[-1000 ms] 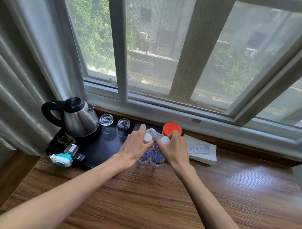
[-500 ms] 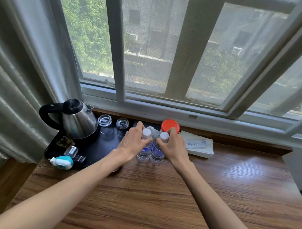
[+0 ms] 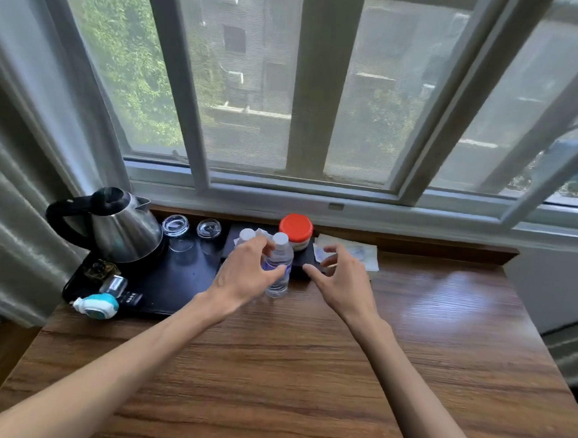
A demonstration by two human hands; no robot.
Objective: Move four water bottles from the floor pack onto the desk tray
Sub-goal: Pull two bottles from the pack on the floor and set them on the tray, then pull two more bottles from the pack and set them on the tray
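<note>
Two clear water bottles with white caps and purple labels stand side by side on the wooden desk, at the right edge of the black tray [image 3: 180,280]. The right bottle [image 3: 279,274] shows nearly whole. Only the cap of the left bottle [image 3: 247,234] shows above my left hand [image 3: 243,276]. That hand hovers in front of both bottles with its fingers loosely curled and apart, the thumb across the right bottle's label. My right hand [image 3: 339,276] is off to the bottles' right, fingers spread and holding nothing. The floor pack is out of view.
On the tray stand a steel kettle [image 3: 123,229], two upturned glasses [image 3: 176,228] and a teal-and-white gadget [image 3: 96,305]. A red-lidded jar [image 3: 296,230] sits on a black box behind the bottles, with papers [image 3: 355,254] to its right. The window sill runs along the back.
My right hand has let go of the right bottle and moved away to the right. My left hand has loosened its grip. The camera has tilted and come closer.
</note>
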